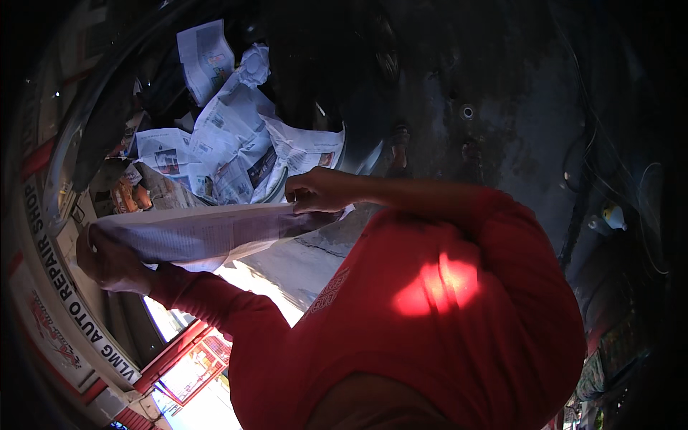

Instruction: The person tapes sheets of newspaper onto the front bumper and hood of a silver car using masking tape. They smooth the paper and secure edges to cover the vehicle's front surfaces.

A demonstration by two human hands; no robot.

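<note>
A sheet of newspaper (208, 233) is stretched between my two hands. My left hand (118, 261), in shadow, is closed on its left end. At the other end, my right hand (315, 191) pinches the upper edge between thumb and bent fingers. Just beyond this sheet lie several spread, creased newspaper pages (233, 132), overlapping one another. A crumpled wad of paper (254, 66) sits at their far end, beside a more upright page (206, 61). What lies under the pages is mostly hidden.
Orange-brown objects (131, 195) lie left of the pages. Dark, stained floor (502, 165) stretches to the right, with a small round ring-like thing (467, 112) on it. Thin cables (591, 136) and a white-and-yellow object (613, 215) are farther right. A lettered sign (79, 301) runs along the left.
</note>
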